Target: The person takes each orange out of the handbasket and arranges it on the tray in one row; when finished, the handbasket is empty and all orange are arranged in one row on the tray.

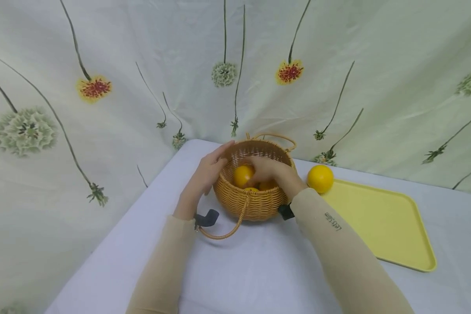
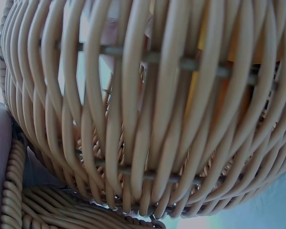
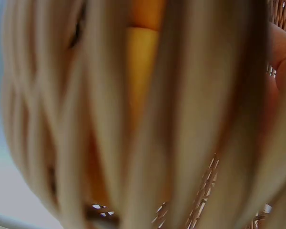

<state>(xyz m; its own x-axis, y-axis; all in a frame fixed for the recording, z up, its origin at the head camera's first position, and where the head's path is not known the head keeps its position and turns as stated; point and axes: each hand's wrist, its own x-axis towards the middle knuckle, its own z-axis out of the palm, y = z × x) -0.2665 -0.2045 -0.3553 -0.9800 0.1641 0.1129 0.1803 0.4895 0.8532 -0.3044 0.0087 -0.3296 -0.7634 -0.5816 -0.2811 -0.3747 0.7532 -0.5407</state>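
Oranges point(image 1: 242, 176) partly hidden in basket point(image 1: 264, 208), yellow tray point(image 1: 380, 222) nearby

The person wears a beige, long-sleeved top. Its left sleeve point(image 1: 162, 261) is plain, reaching down to the wrist. The right sleeve point(image 1: 345, 253), in the same beige, bears small dark lettering point(image 1: 332, 221) along the forearm, apparently "LetsSlim". A black, angular wrist camera point(image 1: 208, 218) juts from the left cuff; another black block point(image 1: 285, 212) shows beside the right cuff.
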